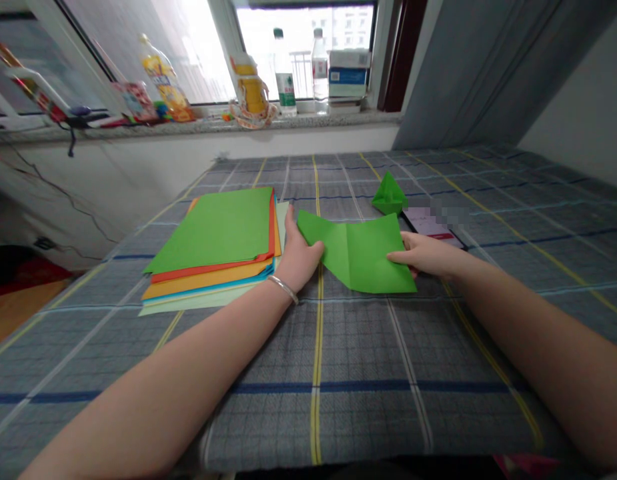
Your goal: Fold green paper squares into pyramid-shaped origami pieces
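Note:
A creased sheet of green paper [361,257] spans the gap between my two hands, a fold line running down its middle. My left hand [301,250] grips its left edge with the thumb on top, a silver bangle on the wrist. At the opposite edge, my right hand [413,255] pinches the paper between thumb and fingers. Left of my left hand lies a stack of coloured paper [215,227], green on top with red, orange, blue and pale green sheets below. Beyond the held sheet stands a folded green paper shape [389,195], pointed at the top.
A dark-edged flat device, perhaps a phone [431,225], lies behind my right hand. Grey checked cloth [363,353] covers the surface. On the windowsill [203,123] stand an orange drink bottle [165,80], a yellow flask [251,87], two clear bottles [285,83] and stacked boxes [348,77].

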`<act>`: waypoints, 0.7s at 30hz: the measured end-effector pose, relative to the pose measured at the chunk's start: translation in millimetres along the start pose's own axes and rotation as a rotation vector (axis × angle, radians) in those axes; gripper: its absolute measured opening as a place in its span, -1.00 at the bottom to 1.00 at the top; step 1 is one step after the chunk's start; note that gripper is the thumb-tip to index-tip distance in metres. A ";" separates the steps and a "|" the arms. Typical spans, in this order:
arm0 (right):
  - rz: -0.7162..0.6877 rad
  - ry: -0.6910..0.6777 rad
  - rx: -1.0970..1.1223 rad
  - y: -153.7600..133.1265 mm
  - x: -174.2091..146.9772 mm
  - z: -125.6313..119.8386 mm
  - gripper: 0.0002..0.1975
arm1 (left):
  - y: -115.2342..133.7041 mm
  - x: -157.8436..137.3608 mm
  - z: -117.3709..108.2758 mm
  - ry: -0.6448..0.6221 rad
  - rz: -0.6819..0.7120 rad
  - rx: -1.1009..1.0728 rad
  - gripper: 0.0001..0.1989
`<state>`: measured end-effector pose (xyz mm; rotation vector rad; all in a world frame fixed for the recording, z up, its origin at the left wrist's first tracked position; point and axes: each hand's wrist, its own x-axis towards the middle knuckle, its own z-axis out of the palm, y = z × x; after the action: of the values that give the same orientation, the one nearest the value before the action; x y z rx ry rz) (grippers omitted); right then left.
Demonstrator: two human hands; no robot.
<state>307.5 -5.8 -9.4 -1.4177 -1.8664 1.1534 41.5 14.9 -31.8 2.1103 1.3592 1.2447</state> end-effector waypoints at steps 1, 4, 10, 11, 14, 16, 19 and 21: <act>0.004 -0.002 -0.008 -0.4 -0.2 0.0 -0.91 | 3.1 -1.2 -0.7 0.020 -0.059 0.018 -0.13; 0.049 0.031 -0.077 -3.5 -1.2 0.7 -0.89 | 12.4 -5.4 0.5 -0.063 -0.138 0.151 -0.11; 0.065 0.050 -0.143 -12.1 -3.4 3.8 -0.84 | 20.8 -13.3 2.7 -0.101 -0.039 0.382 -0.38; 0.076 0.054 -0.148 -13.3 -3.7 4.2 -0.84 | 22.8 -14.6 1.3 -0.090 -0.010 0.432 -0.43; 0.087 0.068 -0.183 -16.3 -4.5 5.1 -0.83 | 31.6 -19.4 -3.8 -0.129 0.182 0.563 -0.59; 0.094 0.079 -0.215 -17.3 -4.7 5.5 -0.82 | 37.9 -22.8 -5.6 -0.262 0.352 0.600 -0.67; 0.127 0.088 -0.261 -17.7 -4.6 5.9 -0.81 | 43.8 -25.7 -5.0 -0.378 0.412 0.627 -0.68; 0.142 0.084 -0.291 -17.9 -4.3 6.1 -0.80 | 44.5 -25.2 -3.9 -0.419 0.400 0.629 -0.67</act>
<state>295.0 -13.3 3.3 -1.7540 -1.9593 0.8957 59.3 -28.9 -12.2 2.9707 1.2756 0.4399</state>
